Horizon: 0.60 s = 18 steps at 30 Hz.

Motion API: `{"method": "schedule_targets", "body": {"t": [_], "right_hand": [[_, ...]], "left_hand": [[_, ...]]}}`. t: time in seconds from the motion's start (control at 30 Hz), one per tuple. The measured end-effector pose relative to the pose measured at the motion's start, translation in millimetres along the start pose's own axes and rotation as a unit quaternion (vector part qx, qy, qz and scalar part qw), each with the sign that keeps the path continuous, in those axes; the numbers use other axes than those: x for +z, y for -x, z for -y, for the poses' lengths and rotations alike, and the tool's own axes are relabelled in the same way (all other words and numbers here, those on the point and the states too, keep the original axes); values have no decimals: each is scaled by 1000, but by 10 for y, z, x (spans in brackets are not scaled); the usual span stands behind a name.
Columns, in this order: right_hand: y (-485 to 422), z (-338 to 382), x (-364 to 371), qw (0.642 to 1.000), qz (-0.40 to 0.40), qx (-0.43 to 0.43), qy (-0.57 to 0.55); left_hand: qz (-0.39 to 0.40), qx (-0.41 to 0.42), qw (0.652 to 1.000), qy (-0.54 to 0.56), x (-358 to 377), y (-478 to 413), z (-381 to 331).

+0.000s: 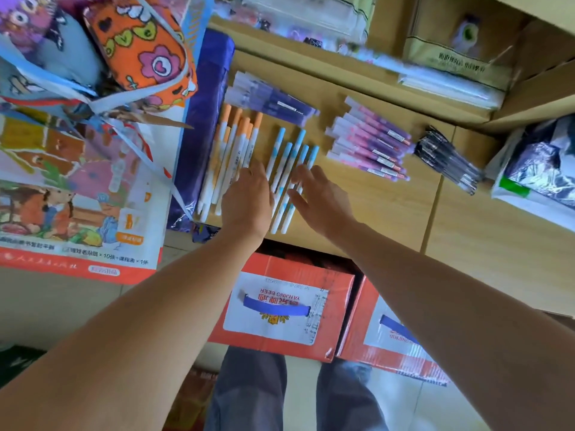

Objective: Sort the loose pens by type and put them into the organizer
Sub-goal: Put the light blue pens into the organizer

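Note:
Several groups of pens lie on a wooden table [389,213]. White pens with orange caps [231,144] lie at the left, white pens with blue caps [291,157] in the middle. Purple pens [270,99] lie behind them, pink-purple pens [370,141] to the right, and black pens in a clear wrapper [448,157] further right. My left hand [249,197] lies flat between the orange-capped and blue-capped pens, fingers apart. My right hand [320,197] is spread flat at the right edge of the blue-capped pens. Neither hand holds a pen. No organizer can be made out.
A colourful stack of pencil cases and printed packs [77,135] fills the left. Cardboard boxes [466,42] and clear packets stand at the back. A white bag [541,169] lies at the right. Two red beer cartons [286,306] sit on the floor below the table edge.

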State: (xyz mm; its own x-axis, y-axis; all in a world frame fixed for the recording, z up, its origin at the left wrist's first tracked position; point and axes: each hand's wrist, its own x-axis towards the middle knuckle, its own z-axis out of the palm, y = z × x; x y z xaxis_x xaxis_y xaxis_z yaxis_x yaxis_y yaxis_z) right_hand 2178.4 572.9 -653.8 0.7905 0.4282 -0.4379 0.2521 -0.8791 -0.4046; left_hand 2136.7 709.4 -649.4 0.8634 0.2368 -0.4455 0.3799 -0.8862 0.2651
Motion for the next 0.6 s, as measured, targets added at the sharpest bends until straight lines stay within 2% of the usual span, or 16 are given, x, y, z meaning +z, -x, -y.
{"method": "schedule_targets", "body": {"t": [0.1,0.23,0.47,0.6], "right_hand": [[-67,84,30,1000,-13,15,13],[-99,125,57,996,-28,79,23],[-84,176,77,982,-15,186,-19],[-23,166,102,977,-39,204,-41]], "left_hand": [[6,0,1000,9,28,-39,-2],[14,1,1000,-14,47,-92,4],[29,-9,999,-33,20,-146,-53],[31,-10,999,-42,37,-168,-56]]}}
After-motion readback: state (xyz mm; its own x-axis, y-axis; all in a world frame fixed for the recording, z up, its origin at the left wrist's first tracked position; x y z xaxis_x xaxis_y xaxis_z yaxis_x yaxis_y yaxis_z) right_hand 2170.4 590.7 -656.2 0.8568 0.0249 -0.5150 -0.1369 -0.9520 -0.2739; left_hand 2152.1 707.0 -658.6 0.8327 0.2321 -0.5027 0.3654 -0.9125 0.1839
